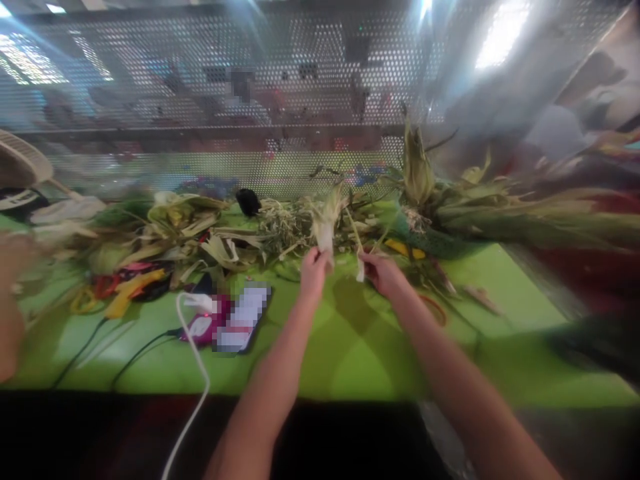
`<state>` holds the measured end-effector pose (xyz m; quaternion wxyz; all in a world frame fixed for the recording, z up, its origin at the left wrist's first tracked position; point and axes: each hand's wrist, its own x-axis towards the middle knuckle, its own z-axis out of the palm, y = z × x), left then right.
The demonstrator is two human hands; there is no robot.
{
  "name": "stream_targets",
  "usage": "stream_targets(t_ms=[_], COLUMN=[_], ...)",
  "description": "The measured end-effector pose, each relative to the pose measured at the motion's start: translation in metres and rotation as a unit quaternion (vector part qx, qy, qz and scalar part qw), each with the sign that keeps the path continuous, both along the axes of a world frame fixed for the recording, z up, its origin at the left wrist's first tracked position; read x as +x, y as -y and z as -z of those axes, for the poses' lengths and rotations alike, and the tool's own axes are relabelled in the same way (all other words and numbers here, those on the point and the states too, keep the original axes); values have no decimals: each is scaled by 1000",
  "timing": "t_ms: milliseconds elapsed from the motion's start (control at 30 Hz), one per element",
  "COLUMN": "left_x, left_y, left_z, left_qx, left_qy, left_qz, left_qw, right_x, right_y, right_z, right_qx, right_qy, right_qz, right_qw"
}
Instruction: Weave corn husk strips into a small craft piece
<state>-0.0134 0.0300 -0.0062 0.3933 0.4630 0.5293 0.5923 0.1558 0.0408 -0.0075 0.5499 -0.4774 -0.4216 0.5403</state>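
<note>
My left hand (315,270) grips the lower end of a pale bundle of corn husk (326,227), which stands upright with frayed, leafy tips at the top. To its right, my right hand (380,270) pinches a thin strip of husk (361,267), whose pale end hangs below the fingers. A small gap separates the two hands, both held above the green table (345,360). Behind them lies a heap of loose dry husks (225,243) and shredded fibres (283,223). Motion blur hides the finer detail of both pieces.
A phone (245,317) lies by a magenta power strip (207,327) with a white cable (203,370). A yellow-handled tool (133,293) is left of it. Large husk stalks (520,223) lie at right. A perforated metal screen (300,100) stands behind. Another person's arm (10,307) shows at left.
</note>
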Motion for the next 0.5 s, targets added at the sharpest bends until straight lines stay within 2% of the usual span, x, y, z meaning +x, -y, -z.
stream_targets(t_ms=[200,500], left_x=[13,17], left_y=[0,2], left_z=[8,12], left_qx=[5,10], left_qy=[15,-4], left_qz=[77,165], left_qw=[997,986], right_x=[-10,-10], right_y=[12,14], right_z=[-7,-9], right_qx=[3,-15], right_qy=[-58,-18], right_qz=[-36,-40], right_qw=[998,999])
